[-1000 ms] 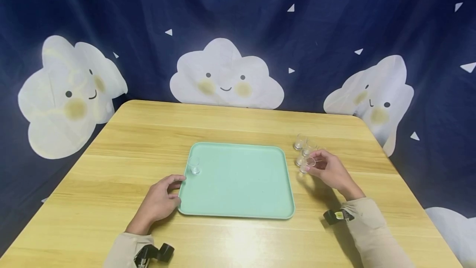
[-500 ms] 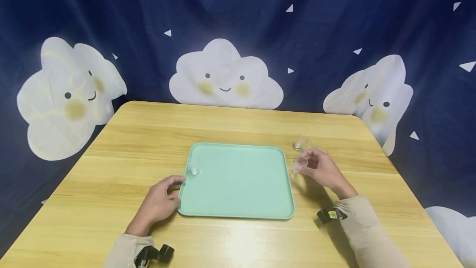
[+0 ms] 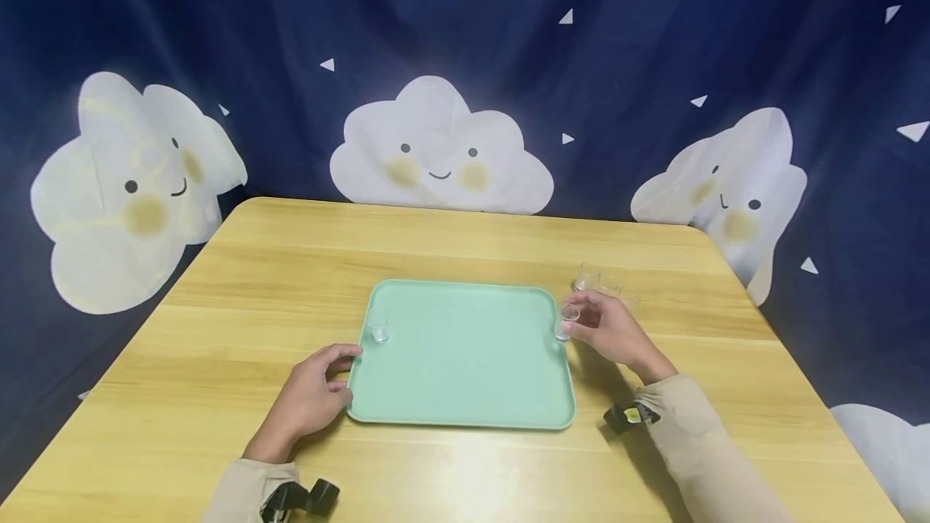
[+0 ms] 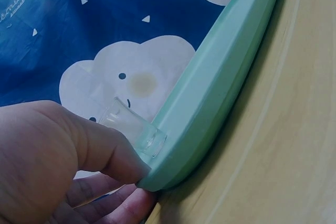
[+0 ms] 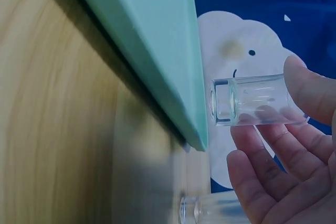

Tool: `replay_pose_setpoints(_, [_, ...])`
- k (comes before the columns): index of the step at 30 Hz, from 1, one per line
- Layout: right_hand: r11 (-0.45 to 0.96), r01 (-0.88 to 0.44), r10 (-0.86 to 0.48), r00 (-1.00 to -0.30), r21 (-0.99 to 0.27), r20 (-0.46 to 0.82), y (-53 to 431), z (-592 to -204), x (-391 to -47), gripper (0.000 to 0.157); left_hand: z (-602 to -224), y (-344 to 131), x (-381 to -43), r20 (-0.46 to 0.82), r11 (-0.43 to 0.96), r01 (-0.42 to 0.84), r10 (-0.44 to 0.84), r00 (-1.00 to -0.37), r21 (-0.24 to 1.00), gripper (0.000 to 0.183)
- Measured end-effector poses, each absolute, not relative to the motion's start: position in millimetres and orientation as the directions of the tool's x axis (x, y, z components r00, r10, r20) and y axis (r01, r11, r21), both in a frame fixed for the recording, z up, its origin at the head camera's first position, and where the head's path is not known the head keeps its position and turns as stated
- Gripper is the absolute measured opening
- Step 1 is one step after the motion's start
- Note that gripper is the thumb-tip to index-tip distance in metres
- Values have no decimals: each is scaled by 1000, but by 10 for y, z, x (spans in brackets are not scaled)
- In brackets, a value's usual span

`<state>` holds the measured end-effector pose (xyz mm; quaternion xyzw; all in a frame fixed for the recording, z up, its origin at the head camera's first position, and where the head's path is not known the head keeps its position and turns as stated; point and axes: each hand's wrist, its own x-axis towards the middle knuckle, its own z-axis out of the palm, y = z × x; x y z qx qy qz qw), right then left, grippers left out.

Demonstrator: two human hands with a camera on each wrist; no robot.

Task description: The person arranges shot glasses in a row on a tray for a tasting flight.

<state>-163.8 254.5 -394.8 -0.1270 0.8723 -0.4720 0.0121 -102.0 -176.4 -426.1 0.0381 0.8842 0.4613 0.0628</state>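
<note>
My right hand (image 3: 609, 331) pinches a small clear shot glass (image 5: 257, 100) between thumb and fingers. It holds the glass upright, its base overlapping the right rim of the mint-green tray (image 3: 465, 361) in the head view. In the right wrist view, the glass base appears close beside the tray's edge. My left hand (image 3: 312, 394) rests at the tray's left side, thumb and fingertips touching the rim, fingers loosely bent. Another clear shot glass (image 3: 379, 328) stands upright on the tray near that hand; the left wrist view shows this glass (image 4: 134, 129) just beyond the thumb.
Several more clear glasses (image 3: 587, 275) stand on the wooden table (image 3: 291, 265) past the tray's right back corner, partly hidden by my right hand. A dark blue cloth (image 3: 276, 39) with white clouds hangs behind the table.
My right hand has carried the shot glass left, from beside the other glasses to the tray's right rim. The left hand and the tray have stayed in place.
</note>
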Motion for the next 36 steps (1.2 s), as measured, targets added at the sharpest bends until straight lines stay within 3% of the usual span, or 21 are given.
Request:
replay_pose_setpoints(17, [537,-261,-299,-948,-802,109,2264,-3914,-1737,38,-4239,-1757,-1035,-72,582,17,129,-989,813,53])
replay_pose_setpoints(27, [468,-313,-339,-927,-826,159,2099,-3915,-1806,31,-4234,-1752,-1038,-64,579,20,123,-990,815,52])
replay_pose_setpoints(36, [423,-266,-380,-920,-866,97,1905,-3947,-1852,36,-4232,-1749,-1026,-63,579,21,125,-990,815,52])
